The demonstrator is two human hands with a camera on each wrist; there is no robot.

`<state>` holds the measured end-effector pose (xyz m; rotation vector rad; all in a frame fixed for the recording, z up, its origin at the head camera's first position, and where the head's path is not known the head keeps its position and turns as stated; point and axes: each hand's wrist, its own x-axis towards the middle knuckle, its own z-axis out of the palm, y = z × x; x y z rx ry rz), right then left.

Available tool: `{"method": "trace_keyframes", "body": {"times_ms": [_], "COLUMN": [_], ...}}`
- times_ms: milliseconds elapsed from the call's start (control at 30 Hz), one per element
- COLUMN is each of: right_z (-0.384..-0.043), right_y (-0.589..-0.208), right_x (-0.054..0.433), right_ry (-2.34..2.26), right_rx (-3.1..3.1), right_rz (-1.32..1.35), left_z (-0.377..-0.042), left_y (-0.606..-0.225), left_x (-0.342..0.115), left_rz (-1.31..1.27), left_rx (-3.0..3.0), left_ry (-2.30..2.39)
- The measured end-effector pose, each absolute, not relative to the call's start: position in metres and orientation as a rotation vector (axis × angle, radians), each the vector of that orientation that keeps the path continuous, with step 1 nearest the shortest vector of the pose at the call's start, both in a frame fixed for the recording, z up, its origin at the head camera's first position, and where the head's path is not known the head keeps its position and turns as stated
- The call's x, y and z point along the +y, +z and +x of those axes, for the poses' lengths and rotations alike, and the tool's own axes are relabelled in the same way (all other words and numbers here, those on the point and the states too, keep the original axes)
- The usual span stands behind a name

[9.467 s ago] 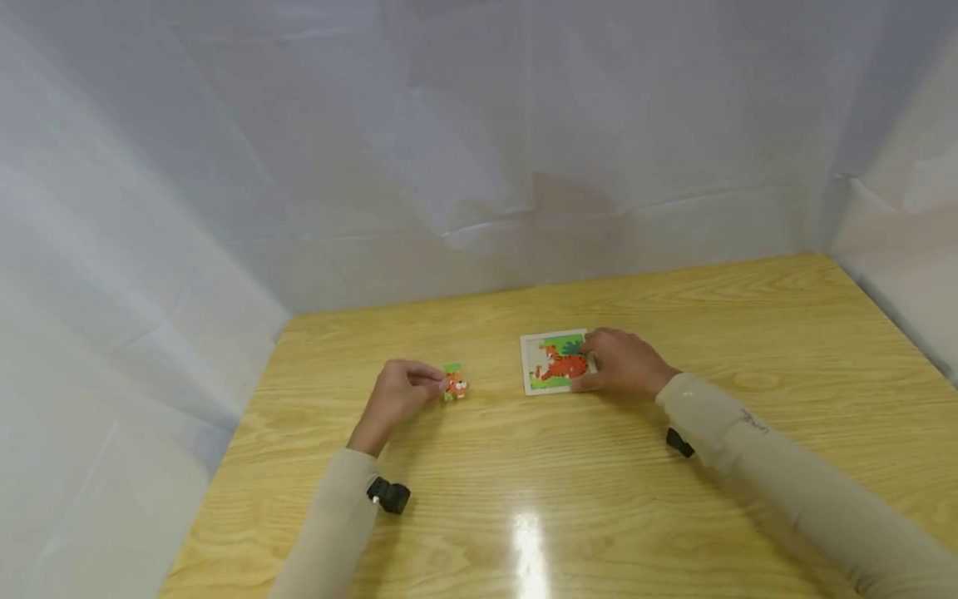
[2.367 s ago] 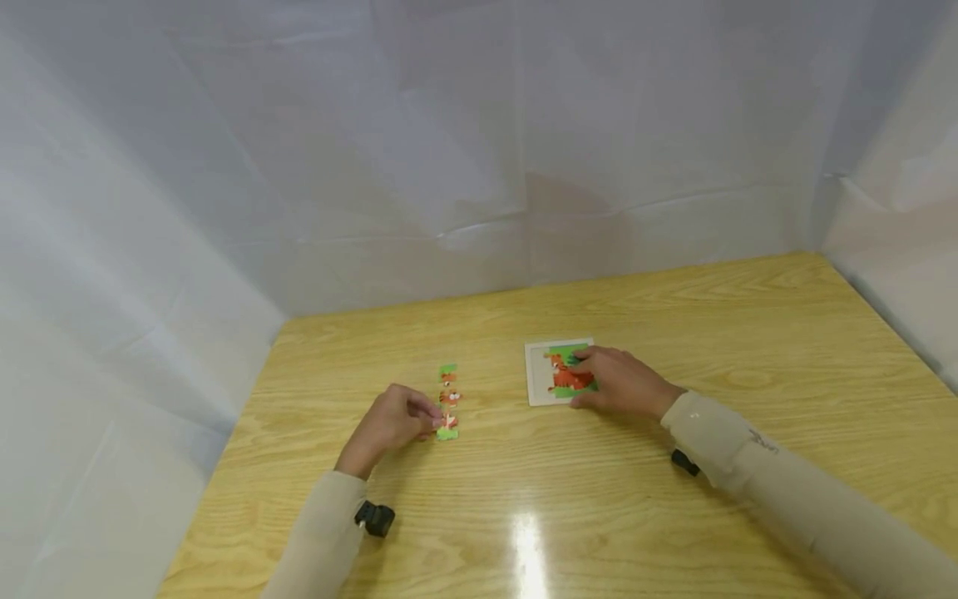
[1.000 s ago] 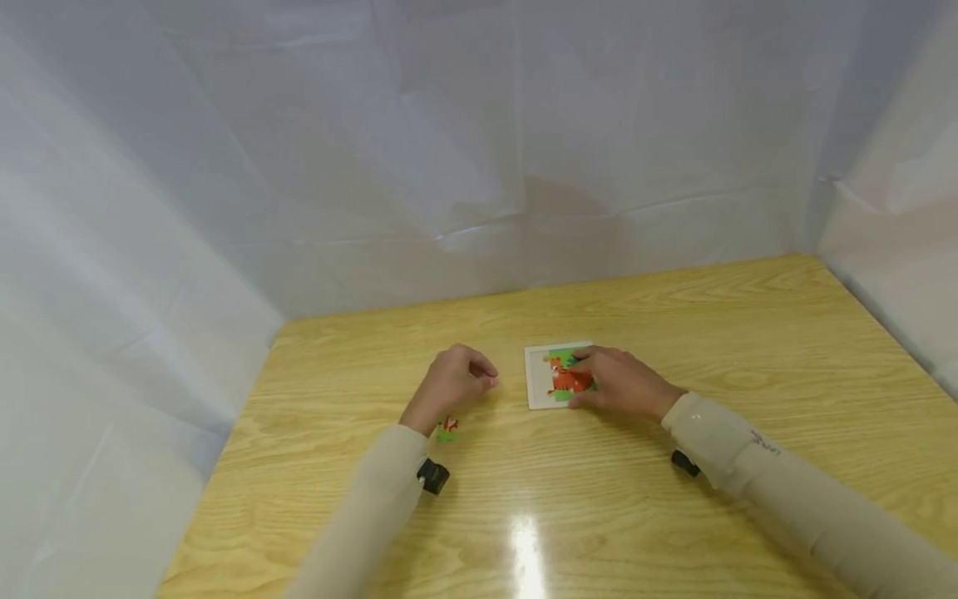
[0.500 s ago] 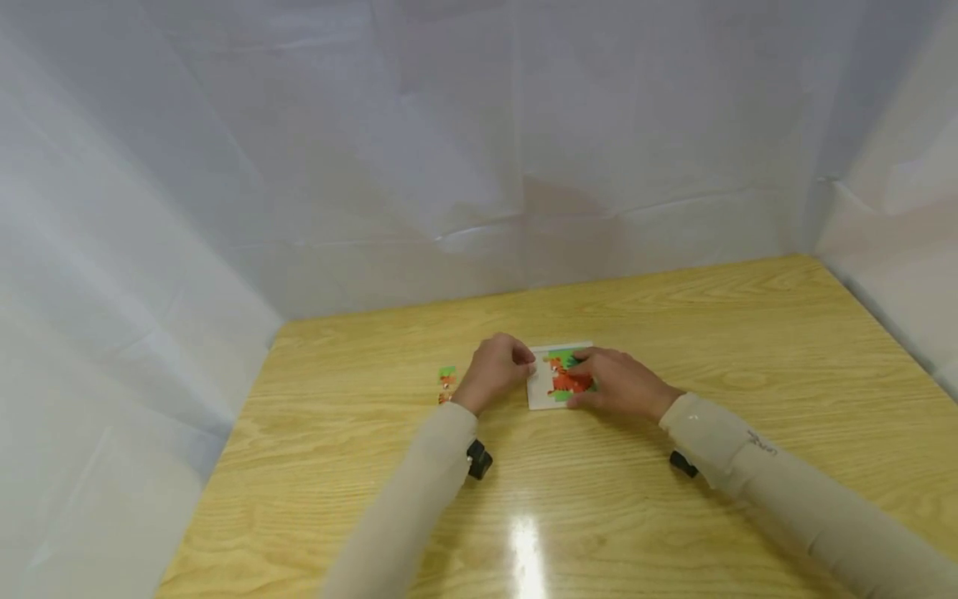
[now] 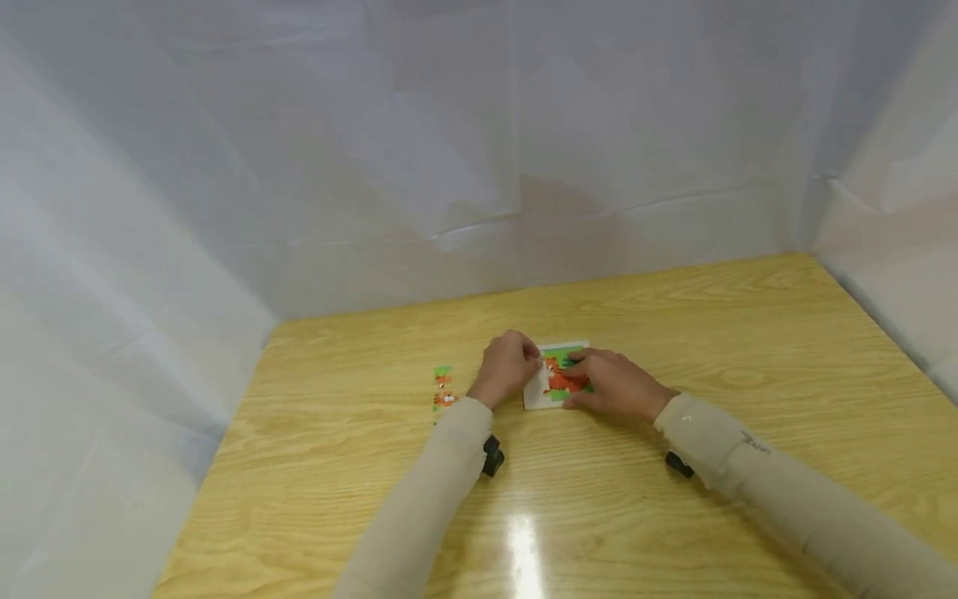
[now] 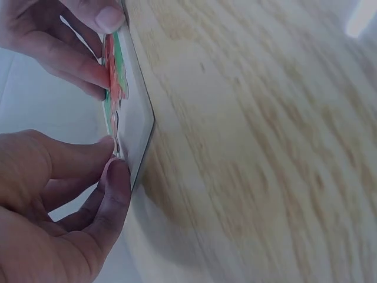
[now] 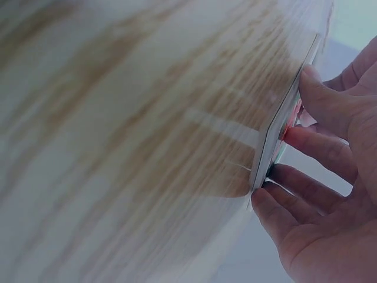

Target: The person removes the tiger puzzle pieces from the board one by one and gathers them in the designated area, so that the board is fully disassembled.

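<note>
A white-framed tiger jigsaw tray (image 5: 532, 398) lies on the table with its left strip bare. My right hand (image 5: 617, 385) holds it at the right side, thumb and fingers on the rim (image 7: 272, 132) and one finger on the picture. At the tray's upper left, my left hand (image 5: 507, 366) pinches the edge of a puzzle piece (image 6: 114, 121), thumb and forefinger meeting there; the fingertips hide most of that edge. Left of this hand, loose puzzle pieces (image 5: 444, 388) stand in a column, showing green grass and orange tiger parts. The sleeve covers the column's lower end.
The wood-grain table (image 5: 314, 466) reaches back to a pale hanging sheet (image 5: 419, 150), with similar sheets at both sides. Small black wrist cameras (image 5: 491, 457) sit under the cuffs. A bright reflection glares near the front.
Over the last seconds my left hand has moved right, from the loose pieces to the tray's upper left. Since the earliest frame, pieces have left the tray's left strip. The right hand stays.
</note>
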<state>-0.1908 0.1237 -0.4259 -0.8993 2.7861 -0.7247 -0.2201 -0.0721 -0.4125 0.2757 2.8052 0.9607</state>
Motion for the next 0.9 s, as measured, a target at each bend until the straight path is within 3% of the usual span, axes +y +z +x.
{"method": "trace_keyframes", "body": {"times_ms": [900], "right_z": [-0.1903], "right_y": [-0.4191], "right_x": [0.1288], "right_ry": [-0.687], "right_rx": [2.769], "right_rz": [-0.854], "left_z": [-0.2207], "left_y": [-0.4140], "left_x": [-0.0683], "left_rz": [0.167], "left_rx": [2.772], "left_ry": [1.062]}}
